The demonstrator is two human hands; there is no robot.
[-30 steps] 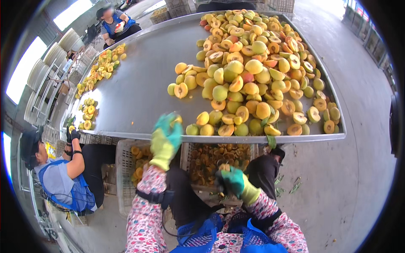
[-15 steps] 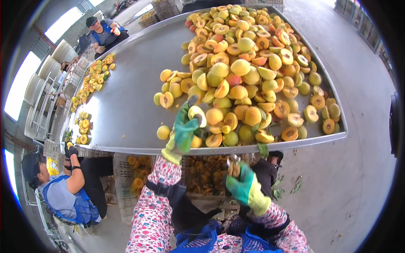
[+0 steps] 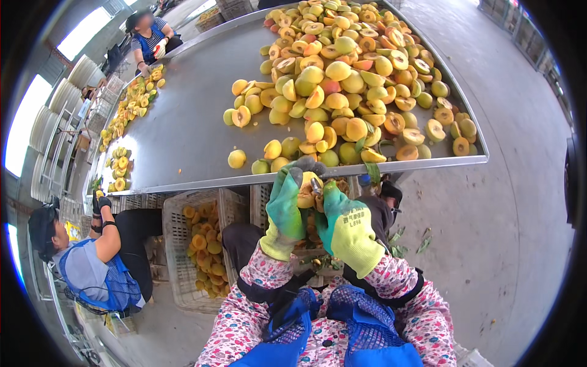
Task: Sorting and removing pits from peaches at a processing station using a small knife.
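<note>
My left hand point(image 3: 287, 211), in a green and yellow glove with dark fingertips, is closed around a yellow peach half point(image 3: 305, 196) just in front of the table's near edge. My right hand point(image 3: 350, 225), gloved alike, is closed on a small metal pitting tool point(image 3: 316, 186). The tool's bright end meets the peach half's cut side; its handle is hidden in the glove. Beyond my hands, a big heap of yellow peaches point(image 3: 342, 85), mostly halved with some pits showing, lies on the metal table point(image 3: 195, 110).
Below the table at left stands a plastic crate point(image 3: 177, 269) of peach halves. One co-worker point(image 3: 104, 263) sits at the table's left corner, another point(image 3: 150, 43) at its far left, both beside smaller peach piles. A dark-sleeved person point(image 3: 379, 214) is close to my right hand.
My left hand has drawn a peach half back from the heap, toward me. My right hand has moved up and left, bringing the pitting tool to the peach half.
</note>
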